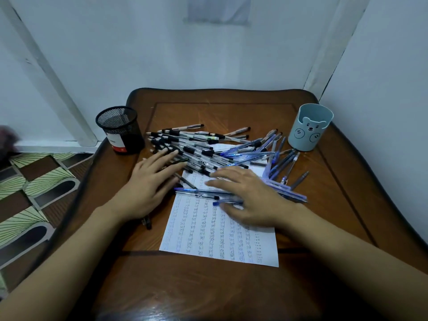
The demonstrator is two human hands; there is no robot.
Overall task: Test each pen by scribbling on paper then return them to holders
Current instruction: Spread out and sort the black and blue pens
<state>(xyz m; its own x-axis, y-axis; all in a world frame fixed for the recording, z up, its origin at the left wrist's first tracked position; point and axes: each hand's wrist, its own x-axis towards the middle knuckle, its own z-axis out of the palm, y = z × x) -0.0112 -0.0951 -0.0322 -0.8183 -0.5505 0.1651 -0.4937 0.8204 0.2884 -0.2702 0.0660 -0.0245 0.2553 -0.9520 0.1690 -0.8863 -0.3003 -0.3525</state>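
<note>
A heap of several pens lies across the middle of the brown table (324, 205): black-capped ones (185, 142) to the left, blue ones (273, 156) to the right. Beneath them and toward me lies a sheet of paper (208, 232) covered in rows of scribbles. My left hand (150, 184) rests flat on the black pens, fingers straight. My right hand (245, 198) lies flat on the paper over a few blue pens (199, 193), fingers spread. An empty black mesh holder (120, 129) stands at the left, and a pale blue bear-face holder (310, 127) at the right.
The table sits in a corner of white walls, close behind and at the right. To the left the table edge drops off to a patterned floor (34, 186). A dark small object (147, 222) lies beside my left wrist.
</note>
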